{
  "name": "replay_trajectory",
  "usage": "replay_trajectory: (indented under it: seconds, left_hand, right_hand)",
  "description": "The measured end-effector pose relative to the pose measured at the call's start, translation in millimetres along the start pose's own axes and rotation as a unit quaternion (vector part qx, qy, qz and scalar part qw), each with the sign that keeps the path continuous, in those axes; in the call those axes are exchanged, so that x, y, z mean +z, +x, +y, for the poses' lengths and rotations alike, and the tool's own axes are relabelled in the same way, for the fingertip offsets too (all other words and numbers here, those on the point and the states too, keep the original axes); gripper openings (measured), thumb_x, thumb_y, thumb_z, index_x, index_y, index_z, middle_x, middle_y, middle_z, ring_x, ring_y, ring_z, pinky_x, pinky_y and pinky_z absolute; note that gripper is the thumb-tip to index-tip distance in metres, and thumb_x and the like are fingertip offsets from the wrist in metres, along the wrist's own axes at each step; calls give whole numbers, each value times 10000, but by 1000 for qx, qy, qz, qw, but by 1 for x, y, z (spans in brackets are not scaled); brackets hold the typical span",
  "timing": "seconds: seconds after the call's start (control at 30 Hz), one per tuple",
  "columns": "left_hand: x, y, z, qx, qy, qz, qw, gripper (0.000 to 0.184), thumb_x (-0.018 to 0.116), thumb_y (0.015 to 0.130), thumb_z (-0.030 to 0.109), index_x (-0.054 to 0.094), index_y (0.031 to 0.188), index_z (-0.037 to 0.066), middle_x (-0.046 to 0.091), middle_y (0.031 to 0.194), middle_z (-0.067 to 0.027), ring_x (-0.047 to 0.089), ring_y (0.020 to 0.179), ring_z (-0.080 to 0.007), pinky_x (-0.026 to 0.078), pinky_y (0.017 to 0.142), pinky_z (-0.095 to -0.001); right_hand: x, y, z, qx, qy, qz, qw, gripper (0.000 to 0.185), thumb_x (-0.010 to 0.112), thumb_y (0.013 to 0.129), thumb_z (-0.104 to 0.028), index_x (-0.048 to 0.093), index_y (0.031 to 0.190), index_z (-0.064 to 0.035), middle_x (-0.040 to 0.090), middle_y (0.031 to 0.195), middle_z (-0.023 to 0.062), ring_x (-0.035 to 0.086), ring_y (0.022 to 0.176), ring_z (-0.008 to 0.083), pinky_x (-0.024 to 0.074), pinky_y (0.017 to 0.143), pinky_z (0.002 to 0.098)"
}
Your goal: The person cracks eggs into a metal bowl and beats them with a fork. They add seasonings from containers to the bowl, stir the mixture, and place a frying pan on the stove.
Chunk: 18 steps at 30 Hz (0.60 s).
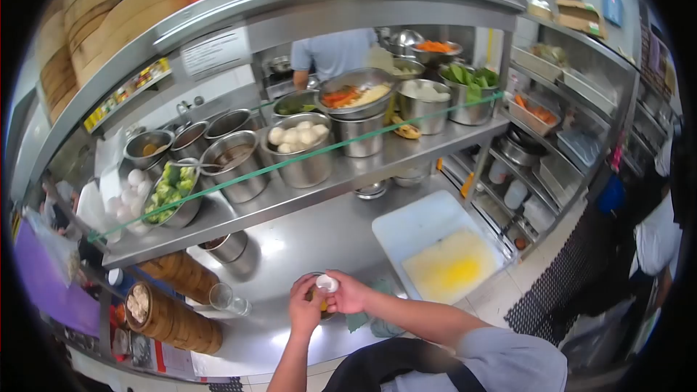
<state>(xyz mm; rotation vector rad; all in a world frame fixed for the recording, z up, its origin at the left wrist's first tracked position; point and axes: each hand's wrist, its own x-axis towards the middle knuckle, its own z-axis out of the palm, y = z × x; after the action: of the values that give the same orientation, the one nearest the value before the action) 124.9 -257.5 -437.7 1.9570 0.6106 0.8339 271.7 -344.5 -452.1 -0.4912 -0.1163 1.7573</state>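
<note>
Above a small bowl (328,316) on the steel counter, my two hands meet around a cracked egg. A white eggshell (327,283) shows between the fingertips of my right hand (348,294), which is closed on it. My left hand (305,306) is closed against the other side of the egg, and its fingers partly hide what they grip. Yellow yolk shows just below the shell, between the hands. Most of the bowl is hidden by my hands. A green cloth (356,321) lies beside the bowl, under my right wrist.
To the right is a white cutting board (392,229) with a yellow patch. Bamboo steamers (174,323) and a drinking glass (231,300) stand left, near a metal pot (226,248). The shelf (348,174) above carries several food pots and whole eggs (136,177). A person (334,54) stands behind it.
</note>
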Motion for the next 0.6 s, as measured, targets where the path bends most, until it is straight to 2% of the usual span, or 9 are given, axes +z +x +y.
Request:
replay_trajectory:
  seconds: [0.03,0.13,0.23,0.27,0.33,0.43,0.5,0.53,0.6]
  left_hand:
    - [7,-1,13,42,77,-17,996,380,748,859,131,667,1218,38,604,1304,-162,605,1154,-309,506,956,-371]
    - [41,-3,55,36,-5,-69,997,418,743,867,181,642,1242,29,614,1282,-182,596,1159,-349,489,983,-397]
    - [73,-17,65,-18,22,-223,974,426,726,878,184,619,1250,5,615,1268,-188,595,1142,-360,480,1005,-406]
    - [82,-23,47,116,93,-253,956,466,738,867,226,607,1254,2,556,1334,-210,540,1193,-397,436,1055,-469]
    - [96,-42,41,175,190,-253,932,505,747,855,257,596,1272,16,511,1378,-217,488,1242,-423,400,1076,-515]
    - [113,-68,25,206,313,-256,891,619,760,817,361,569,1323,59,412,1457,-227,338,1360,-478,300,1113,-621]
    - [125,-78,21,177,354,-260,881,648,758,801,372,574,1332,49,427,1443,-238,364,1346,-495,307,1120,-607]
    - [129,-79,22,186,358,-245,882,575,741,807,338,600,1283,47,461,1421,-231,379,1342,-473,333,1100,-596]
    - [137,-73,-4,186,352,-226,889,540,721,820,340,612,1267,56,501,1375,-219,408,1325,-437,359,1086,-575]
  right_hand:
    - [-8,-10,-2,-15,15,5,1000,414,494,990,-542,660,960,-163,635,774,-3,528,625,161,405,572,342]
    - [-25,-76,-28,-61,0,6,998,430,453,1015,-516,669,994,-145,658,751,3,607,644,186,459,602,348]
    - [-22,-168,-95,-291,-122,122,941,436,472,1017,-507,654,991,-113,636,709,31,609,597,197,497,583,371]
    - [-16,-216,-128,-396,-190,168,882,433,467,1019,-485,654,1004,-95,640,724,44,619,597,203,513,584,368]
    - [-5,-307,-187,-563,-300,265,723,429,457,1023,-440,653,1031,-59,648,754,70,639,596,215,547,588,362]
    - [-14,-408,-243,-653,-342,415,533,422,528,991,-457,648,968,-53,607,761,26,554,546,126,464,510,281]
    - [-55,-449,-270,-619,-397,515,440,486,541,992,-507,648,985,-33,590,750,34,534,535,106,418,483,286]
    - [-75,-458,-277,-562,-407,584,420,519,529,1000,-510,645,1037,-5,629,824,109,560,539,161,441,486,330]
    - [-133,-465,-286,-343,-406,703,474,596,495,1009,-515,625,1212,30,666,1011,189,657,892,269,546,745,404]
